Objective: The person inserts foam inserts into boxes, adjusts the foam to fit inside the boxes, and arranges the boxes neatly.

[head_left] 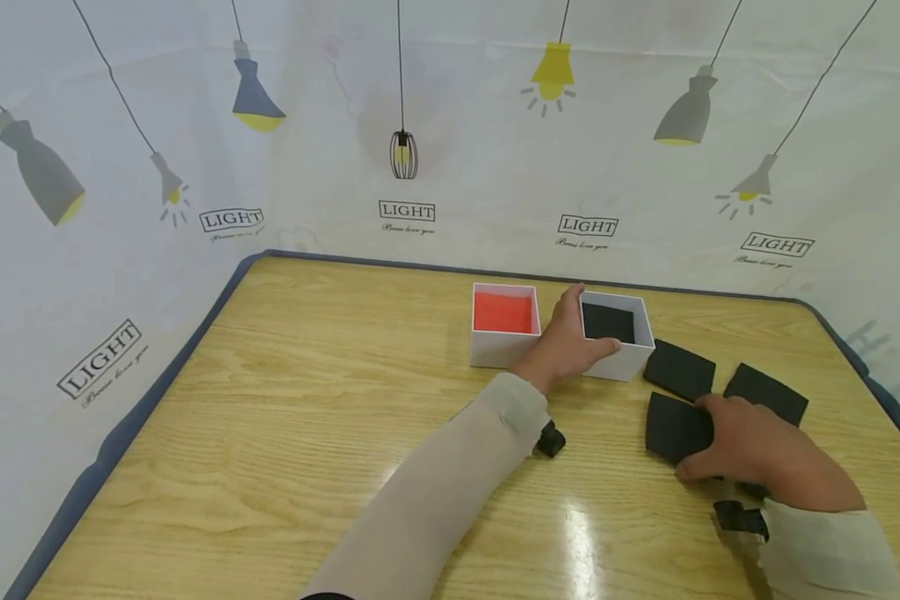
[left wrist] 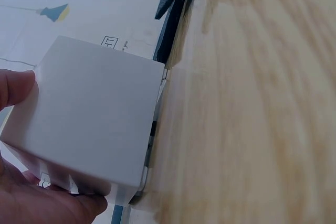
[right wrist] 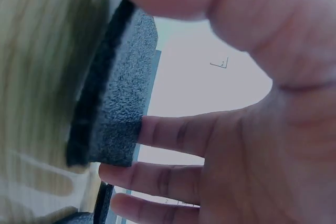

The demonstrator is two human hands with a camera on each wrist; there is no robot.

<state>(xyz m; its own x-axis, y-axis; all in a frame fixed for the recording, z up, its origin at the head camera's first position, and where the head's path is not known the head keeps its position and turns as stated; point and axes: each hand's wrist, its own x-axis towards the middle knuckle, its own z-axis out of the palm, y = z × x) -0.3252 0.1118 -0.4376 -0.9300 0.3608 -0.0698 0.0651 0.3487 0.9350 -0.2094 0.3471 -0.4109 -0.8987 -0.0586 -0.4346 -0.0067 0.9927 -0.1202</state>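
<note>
My left hand [head_left: 562, 346] grips a white box [head_left: 617, 364] with its thumb on the near side and its fingers at the left side. Inside that box lies a black foam piece [head_left: 609, 322]. In the left wrist view the box's plain white wall [left wrist: 92, 100] fills the space between thumb and fingers. On the right, my right hand [head_left: 757, 442] pinches a black foam square [head_left: 675, 429] between thumb and fingers, its near edge tilted close to the tabletop. The right wrist view shows this square's rough face [right wrist: 126, 87] and the fingertips against its edge.
Left of the gripped box stands a second white box [head_left: 495, 348] with a red piece [head_left: 502, 312] inside. More black foam squares lie on the wooden table [head_left: 307, 400]: one beside the box [head_left: 681, 369], another farther right [head_left: 768, 392]. A printed curtain [head_left: 480, 167] hangs behind the table.
</note>
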